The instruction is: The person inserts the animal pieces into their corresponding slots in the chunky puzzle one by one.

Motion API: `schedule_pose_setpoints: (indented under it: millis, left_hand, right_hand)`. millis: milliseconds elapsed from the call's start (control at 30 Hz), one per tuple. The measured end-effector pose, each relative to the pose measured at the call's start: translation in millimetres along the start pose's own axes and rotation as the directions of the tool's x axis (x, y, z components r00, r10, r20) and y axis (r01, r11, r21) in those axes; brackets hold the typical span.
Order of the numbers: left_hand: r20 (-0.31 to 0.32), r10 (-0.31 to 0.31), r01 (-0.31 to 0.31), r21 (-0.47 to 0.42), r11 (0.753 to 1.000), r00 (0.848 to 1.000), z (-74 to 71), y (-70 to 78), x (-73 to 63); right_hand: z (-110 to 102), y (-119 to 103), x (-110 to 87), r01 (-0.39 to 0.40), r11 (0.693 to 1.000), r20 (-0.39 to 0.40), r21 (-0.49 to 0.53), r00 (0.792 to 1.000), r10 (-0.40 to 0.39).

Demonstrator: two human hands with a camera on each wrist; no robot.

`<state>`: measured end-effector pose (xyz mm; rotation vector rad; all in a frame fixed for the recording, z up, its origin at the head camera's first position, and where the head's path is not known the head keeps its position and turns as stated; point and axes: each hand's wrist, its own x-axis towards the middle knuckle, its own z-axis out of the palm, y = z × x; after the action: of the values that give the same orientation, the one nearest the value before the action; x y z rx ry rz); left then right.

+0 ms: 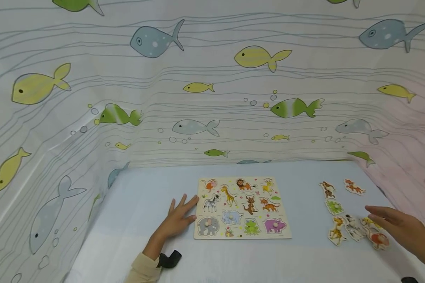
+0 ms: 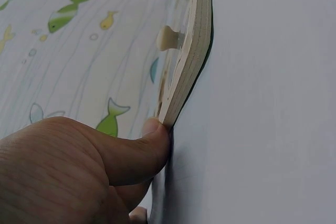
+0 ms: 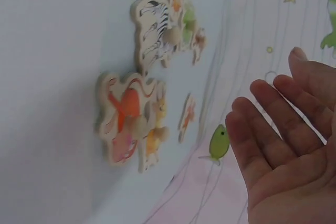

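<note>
On the left, my left hand [image 1: 177, 218], fingers extended, touches the left edge of the puzzle board [image 1: 276, 236]. At near right, my right hand [image 1: 405, 232], relaxed and empty, hovers beside the loose monkey piece [image 1: 379, 239]. I advise pinching its knob [image 3: 137, 126] squarely.

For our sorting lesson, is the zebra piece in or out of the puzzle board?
Out: the zebra piece lies on the table, right of the puzzle board, beside the giraffe piece.
</note>
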<state>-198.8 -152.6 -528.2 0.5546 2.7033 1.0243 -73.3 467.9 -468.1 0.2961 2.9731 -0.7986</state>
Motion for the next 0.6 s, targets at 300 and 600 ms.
schedule_pose_setpoints:
  millis: [300, 600]
  left_hand:
    - [0.005, -0.003, 0.003, 0.002, 1.000, 1.000, 4.1, 2.1, 5.2]
    - [0.004, 0.000, 0.000, 0.000, 1.000, 1.000, 3.9, 5.2, 4.9]
  right_hand:
    - [20.4, 38.2, -23.3, -0.102, 0.994, -0.070, 0.035, 0.992, 0.104]
    - [39.8, 71.4, -27.8, -0.314, 0.942, 0.076, 0.119, 0.949, 0.307]
